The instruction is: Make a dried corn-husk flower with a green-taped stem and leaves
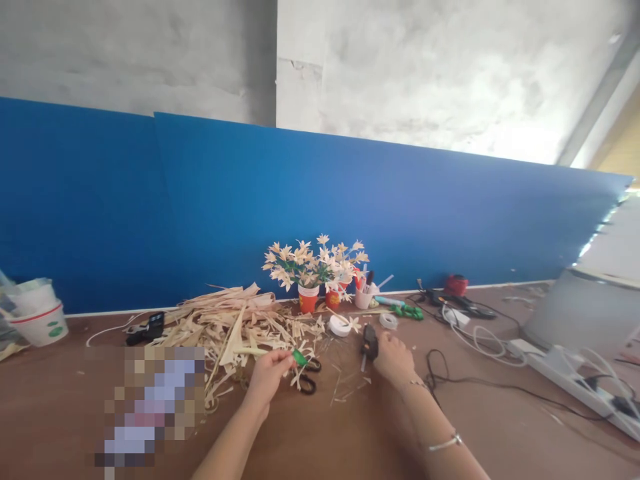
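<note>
My left hand [270,379] is closed, pinching a small green piece [299,358], perhaps a leaf or strip, between thumb and fingertips. Just beyond those fingers lie scissors with black handles [307,385], partly under pale husk scraps. On the right, my right hand [395,360] is closed at a black glue gun [369,343], whose pale stick points towards me. The hand hides its handle. Farther back, pale husk flowers [300,257] with green stems stand in a red cup [308,301] and a second red cup [333,298].
A heap of dry husks [235,320] spreads left of centre. White tape rolls [339,325] lie behind the hands. Black cable [480,381] runs right towards a power strip [575,380]. A grey bucket [585,310] stands at right, a white cup [40,323] at left.
</note>
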### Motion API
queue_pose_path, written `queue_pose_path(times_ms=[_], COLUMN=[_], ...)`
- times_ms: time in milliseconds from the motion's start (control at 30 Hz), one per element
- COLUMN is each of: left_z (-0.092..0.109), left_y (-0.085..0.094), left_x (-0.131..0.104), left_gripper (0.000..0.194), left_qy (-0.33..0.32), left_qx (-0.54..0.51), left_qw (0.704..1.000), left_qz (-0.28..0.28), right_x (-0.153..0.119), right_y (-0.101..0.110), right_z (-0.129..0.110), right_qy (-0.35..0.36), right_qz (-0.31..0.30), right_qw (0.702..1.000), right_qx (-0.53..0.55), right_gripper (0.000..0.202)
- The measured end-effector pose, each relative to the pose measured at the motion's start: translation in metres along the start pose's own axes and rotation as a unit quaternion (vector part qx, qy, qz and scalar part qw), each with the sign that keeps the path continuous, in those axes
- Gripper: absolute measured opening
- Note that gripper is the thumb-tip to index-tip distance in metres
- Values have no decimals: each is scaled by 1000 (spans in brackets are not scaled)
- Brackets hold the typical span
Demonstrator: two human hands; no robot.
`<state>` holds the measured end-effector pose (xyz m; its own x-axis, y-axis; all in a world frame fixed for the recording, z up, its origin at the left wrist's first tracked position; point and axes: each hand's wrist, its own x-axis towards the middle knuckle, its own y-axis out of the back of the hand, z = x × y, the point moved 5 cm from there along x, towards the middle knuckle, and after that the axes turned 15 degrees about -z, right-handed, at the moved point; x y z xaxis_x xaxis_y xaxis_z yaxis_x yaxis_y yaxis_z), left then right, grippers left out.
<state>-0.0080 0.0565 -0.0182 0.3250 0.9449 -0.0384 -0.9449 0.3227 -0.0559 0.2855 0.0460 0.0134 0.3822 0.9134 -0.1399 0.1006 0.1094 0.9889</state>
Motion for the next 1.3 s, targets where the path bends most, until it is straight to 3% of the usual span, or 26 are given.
queue_pose_path(times_ms=[133,333,500,600,733,833,933,1033,1300], left_z=[-6,-16,-10,-4,-1,-2,-4,-4,3], left_y=[3,8,7,5,4,4,5,5,1], left_x=[3,9,7,4,1,2,4,4,-3], left_gripper=[31,35,34,32,26,23,25,28,23], left_qy=[3,9,2,1,-1,-5,-5,-3,9], left_qx=[2,2,-12,-9,-10,-24,-30,-30,-22], left_qw=[1000,1000,1000,1000,1000,1000,999,999,999], left_qz=[0,9,8,11,14,19,22,26,31], right_x=[7,11,10,3,-23,-44,-61,-62,-52], right_y=[-10,-3,1,9,33,42,33,15,-14], right_z=[4,19,36,35,4,-50,-92,-110,-110], right_qy=[0,27,29,74,219,386,486,500,491], right_qz=[-9,21,59,121,227,143,65,35,29], right_qw=[1000,999,988,952,856,835,818,818,826], right_qx=[-9,2,137,271,409,365,302,282,277], right_gripper=[43,40,31,27,23,12,5,6,7])
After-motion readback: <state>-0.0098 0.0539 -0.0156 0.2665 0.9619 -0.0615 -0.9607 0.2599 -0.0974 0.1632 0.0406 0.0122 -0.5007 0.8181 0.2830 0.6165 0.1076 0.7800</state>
